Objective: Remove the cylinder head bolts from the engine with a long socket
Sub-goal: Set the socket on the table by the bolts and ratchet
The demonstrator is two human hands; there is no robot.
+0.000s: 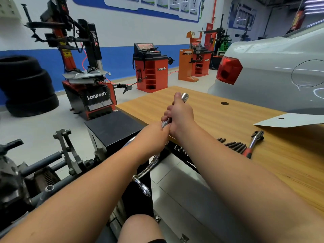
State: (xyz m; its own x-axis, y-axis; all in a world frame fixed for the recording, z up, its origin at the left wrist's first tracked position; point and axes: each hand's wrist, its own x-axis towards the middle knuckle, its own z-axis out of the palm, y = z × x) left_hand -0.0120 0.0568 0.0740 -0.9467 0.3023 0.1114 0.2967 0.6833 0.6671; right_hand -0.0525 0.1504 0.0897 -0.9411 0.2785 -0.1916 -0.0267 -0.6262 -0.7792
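Note:
Both my hands are raised over the near corner of the wooden table (219,116) and hold one chrome crank wrench (152,164). My right hand (181,114) grips its upper end, where the long socket (185,97) sticks out past my thumb. Just below and partly behind it, my left hand (156,131) curls round the shaft. The wrench's bent lower part and pointed knob (144,187) hang between my forearms. Several dark head bolts (234,146) lie in a row on the table. The engine (15,183) sits on its stand at lower left, away from the socket.
A red-handled ratchet (254,142) lies beside the bolts. A black cabinet (114,127) stands against the table's left end. A white car (273,67) is close behind the table at right. Tyre machines (87,92) and stacked tyres (28,86) fill the floor at left.

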